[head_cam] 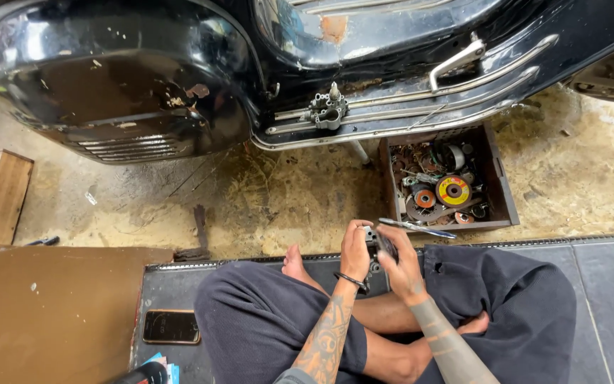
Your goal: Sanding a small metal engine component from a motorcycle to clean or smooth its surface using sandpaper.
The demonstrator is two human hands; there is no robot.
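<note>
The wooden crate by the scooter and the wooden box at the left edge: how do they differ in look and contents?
The wooden crate is dark, fully in view, and filled with rusty metal parts and round discs; the wooden box is lighter brown and cut off by the frame edge, so its contents are hardly visible. The crate lies just ahead of the left hand and right hand; the box lies far to their left. Both rest on the dirty floor.

Dirty concrete floor [286,199]: parts crate [506,206] w/ discs; dark mat [605,284]: phone [171,326].
</note>
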